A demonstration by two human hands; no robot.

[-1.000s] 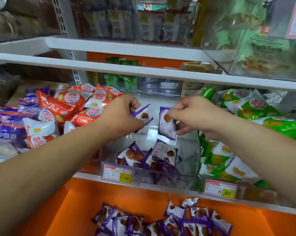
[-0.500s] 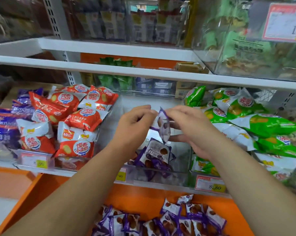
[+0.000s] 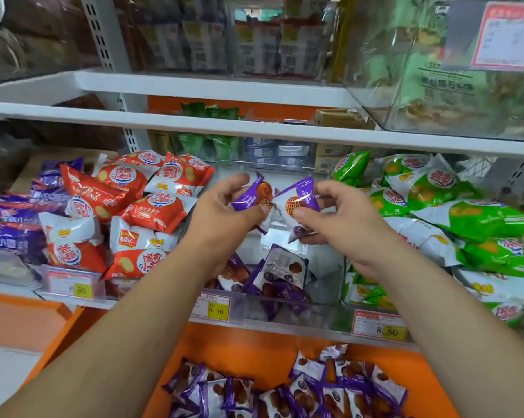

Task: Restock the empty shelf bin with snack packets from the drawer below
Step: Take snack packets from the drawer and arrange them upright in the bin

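My left hand [image 3: 224, 215] pinches a purple-and-white snack packet [image 3: 253, 194] above the clear shelf bin [image 3: 327, 285]. Close beside it, my right hand [image 3: 342, 218] pinches a second purple packet [image 3: 296, 206], thumb on its front. The two packets almost touch over the bin's middle. A few purple packets [image 3: 278, 276] lie at the bin's front. Below the shelf, the open orange drawer [image 3: 254, 348] holds several more purple packets [image 3: 303, 390].
Red-and-white snack bags [image 3: 140, 212] fill the bin to the left, green ones [image 3: 453, 218] the bin to the right. A white shelf board [image 3: 254, 128] runs just above my hands. Yellow price tags [image 3: 215, 307] hang on the shelf's front edge.
My hands, close together on what looked like one packet edge-on, now each hold a separate packet facing me. The view has shifted slightly.
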